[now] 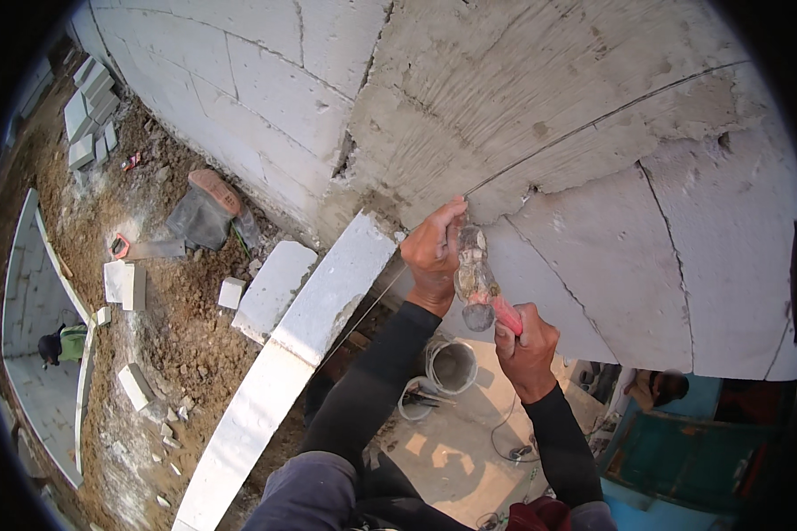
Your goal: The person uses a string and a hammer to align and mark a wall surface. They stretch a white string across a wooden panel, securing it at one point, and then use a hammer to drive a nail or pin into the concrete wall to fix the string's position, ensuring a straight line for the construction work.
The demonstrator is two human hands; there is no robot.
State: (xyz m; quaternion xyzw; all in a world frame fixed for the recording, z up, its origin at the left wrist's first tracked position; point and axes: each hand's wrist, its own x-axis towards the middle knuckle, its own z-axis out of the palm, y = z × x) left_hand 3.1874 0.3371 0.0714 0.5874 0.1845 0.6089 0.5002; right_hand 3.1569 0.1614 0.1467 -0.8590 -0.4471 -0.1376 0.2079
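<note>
My left hand [434, 255] is closed, its fingertips against the rough grey mortared wall [496, 97]. They meet the end of a taut dark string [607, 117] that crosses the wall up to the right. Whatever is pinched in them is hidden. My right hand [529, 348] is wrapped around the red handle of a hammer-like tool [475, 276]. The tool's long head is caked with mortar and has a rounded dark grey end. It hangs beside my left hand, in front of the white block wall [584, 257].
A low white block wall [266, 389] curves down at left. Beyond it, on dirt, lie a handsaw [155, 249], loose blocks [135, 387] and a boot [215, 190]. Buckets [452, 365] stand below me. One person [657, 387] is at lower right, another [64, 344] far left.
</note>
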